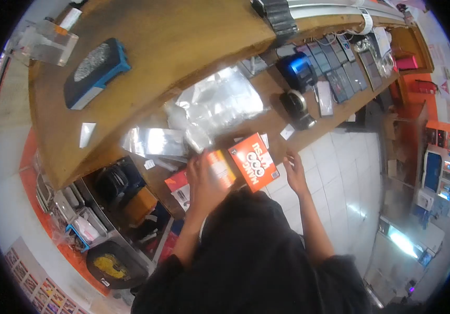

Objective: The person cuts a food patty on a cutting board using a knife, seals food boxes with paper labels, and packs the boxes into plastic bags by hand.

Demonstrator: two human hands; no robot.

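The left hand [201,183] curls its fingers around a blurred yellow-orange box [222,170], with clear plastic packaging [220,99] beyond them, and a red-orange box [254,162] between that grip and the right hand [295,174], its fingers loosely open.

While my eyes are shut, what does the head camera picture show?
A person's left hand holds an orange-and-yellow box, while the right hand is open beside a red-orange box with white lettering. Beyond them, a wooden counter holds clear plastic and rows of phones.
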